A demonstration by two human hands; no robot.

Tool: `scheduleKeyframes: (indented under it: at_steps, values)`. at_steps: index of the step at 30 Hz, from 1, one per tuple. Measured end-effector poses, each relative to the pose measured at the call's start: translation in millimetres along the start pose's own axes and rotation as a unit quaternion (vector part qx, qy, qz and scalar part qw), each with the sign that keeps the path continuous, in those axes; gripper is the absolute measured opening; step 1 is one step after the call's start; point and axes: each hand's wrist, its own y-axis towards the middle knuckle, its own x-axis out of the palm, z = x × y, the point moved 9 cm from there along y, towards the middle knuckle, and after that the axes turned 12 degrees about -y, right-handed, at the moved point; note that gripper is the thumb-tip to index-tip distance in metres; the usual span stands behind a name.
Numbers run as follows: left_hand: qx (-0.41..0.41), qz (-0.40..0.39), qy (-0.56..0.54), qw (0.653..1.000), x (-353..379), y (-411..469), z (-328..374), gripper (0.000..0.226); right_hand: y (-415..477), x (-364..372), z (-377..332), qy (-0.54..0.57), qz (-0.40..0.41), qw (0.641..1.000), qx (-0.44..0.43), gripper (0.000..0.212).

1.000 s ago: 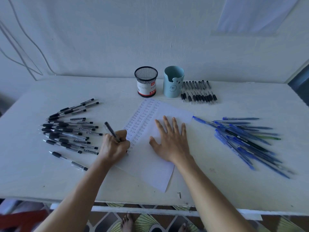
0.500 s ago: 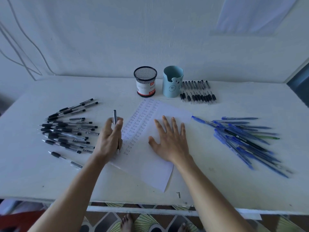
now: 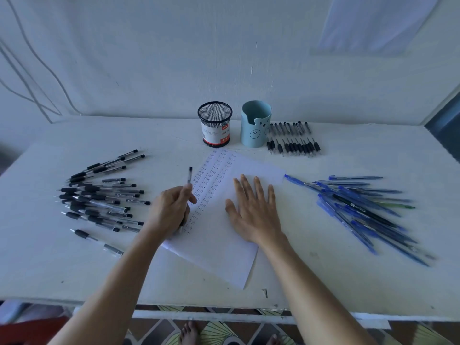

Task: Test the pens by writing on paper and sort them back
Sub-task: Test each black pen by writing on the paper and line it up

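Now the left hand (image 3: 171, 210) is gripping a black pen (image 3: 189, 175) with curled fingers, over the left edge of the paper (image 3: 219, 255). The upper end of the pen is pointing away from the person, above the fingers. Its lower part is hiding behind the hand, so I cannot tell if the tip is touching the sheet. The right hand (image 3: 254, 210) is lying flat on the middle of the paper, fingers straight and a little spread, holding nothing. The paper is lying tilted on the white table (image 3: 74, 270), and columns of the written word "Test" are running down its left part, just beside the left hand. Many black pens (image 3: 99, 197) are lying in a loose heap at the left of the paper, well apart from the blue pens (image 3: 361, 207) heaped at the right. Behind the paper a black mesh cup (image 3: 215, 124) and a light blue cup (image 3: 255, 128) are standing side by side, and a row of dark pens (image 3: 293, 143) is lying just beside the blue one, at its right.
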Motion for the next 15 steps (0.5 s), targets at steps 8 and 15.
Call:
scheduleKeyframes:
  at_steps: [8, 15]
  values:
    - [0.020, -0.049, 0.235, 0.970, 60.5, 25.5, 26.7, 0.016, -6.6, -22.1, 18.6, 0.253, 0.118, 0.959, 0.042, 0.066]
    - [0.042, -0.072, 0.337, 0.938, 110.1, 36.9, 48.1, 0.035, -13.0, -27.2, 40.1, 0.376, 0.163, 0.906, 0.104, 0.053]
